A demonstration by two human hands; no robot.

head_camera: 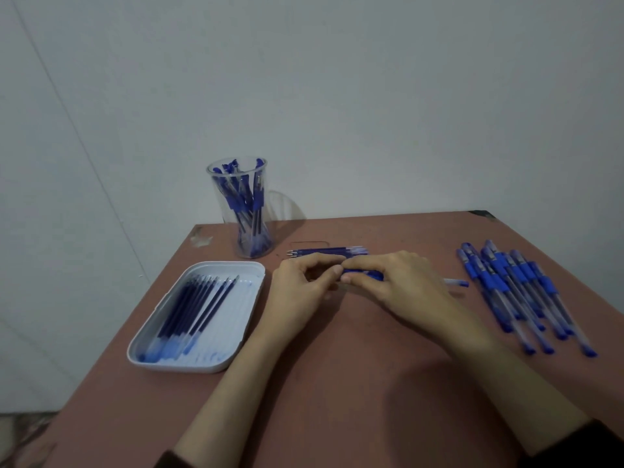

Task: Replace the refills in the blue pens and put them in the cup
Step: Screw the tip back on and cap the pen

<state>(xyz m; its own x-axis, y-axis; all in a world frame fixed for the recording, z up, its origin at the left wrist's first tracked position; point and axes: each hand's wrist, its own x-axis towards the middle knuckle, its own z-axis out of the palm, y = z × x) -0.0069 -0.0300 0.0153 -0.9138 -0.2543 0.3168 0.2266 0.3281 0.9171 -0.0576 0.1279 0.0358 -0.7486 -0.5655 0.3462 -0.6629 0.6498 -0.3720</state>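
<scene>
My left hand (300, 282) and my right hand (398, 282) meet over the middle of the table and both pinch one blue pen (366, 274), which lies crosswise between them; its end (457, 283) sticks out past my right hand. Just behind the hands lies a small bunch of refills (324, 251). A clear cup (244, 207) with several blue pens stands at the far left of the table. A white tray (236, 332) at the left holds several refills. A pile of blue pens (520, 292) lies at the right.
The brown table (337, 383) ends at a pale wall behind the cup. Its left edge runs diagonally past the tray, with floor below. A thin rubber band (310, 243) lies by the refills.
</scene>
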